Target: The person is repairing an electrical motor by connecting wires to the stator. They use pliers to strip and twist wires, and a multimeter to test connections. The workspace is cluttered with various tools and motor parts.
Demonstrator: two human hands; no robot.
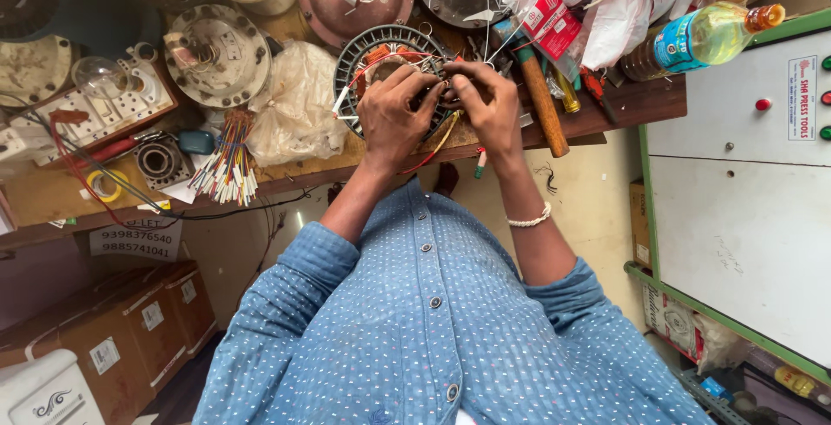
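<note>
Copper-wound round stator [368, 53] pinched by left hand [394, 109] and right hand [485, 100] fingers

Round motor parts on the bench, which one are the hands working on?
The dark ribbed stator ring with copper windings at the bench edge; left hand and right hand rest on it. The others lie untouched.

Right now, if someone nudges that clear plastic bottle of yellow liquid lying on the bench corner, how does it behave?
The clear plastic bottle of yellow liquid lies on its side, so it would probably roll rather than tip. It looks well filled, so likely fairly heavy for its size. Its cap end pokes over the green-edged white cabinet, so a push could perhaps send it off the wooden bench.
</note>
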